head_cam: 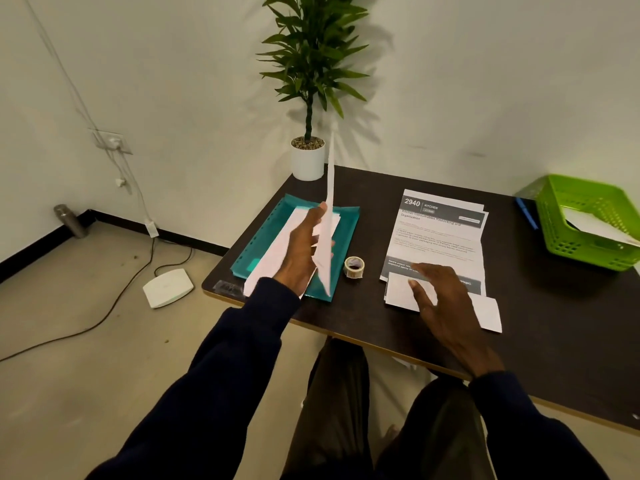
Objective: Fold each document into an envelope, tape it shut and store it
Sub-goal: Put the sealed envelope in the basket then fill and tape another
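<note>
Held upright and edge-on to the camera, blurred: a white sheet (pixel 329 199), top end in front of the plant pot (pixel 307 164), lower end low over the near edge of the folder. Gripped about halfway down by the left hand (pixel 303 252), pinched between thumb and curled fingers.

Directly beneath, on the dark table (pixel 536 323): a teal folder (pixel 346 230) with punched holes down its left side. Lying along it, a pile of white papers (pixel 273 265), near end past the folder's edge.

Just right of the folder, standing on the table: a small tape roll (pixel 354 266).

Right of that, lying flat: a printed stack (pixel 438 233) headed "2940 KITCHEN". Across its near edge, a folded white paper (pixel 398 292). Over that, the right hand (pixel 445 308), palm down, fingers spread and nearly straight, holding nothing. Pressing or only hovering: cannot tell.

At the far right of the table: a green basket (pixel 581 251) with white paper inside. Just beside its left wall, a blue pen (pixel 526 214).

Down on the floor to the left: a white box (pixel 168 287), cables, and a metal bottle (pixel 69 220) against the wall.
</note>
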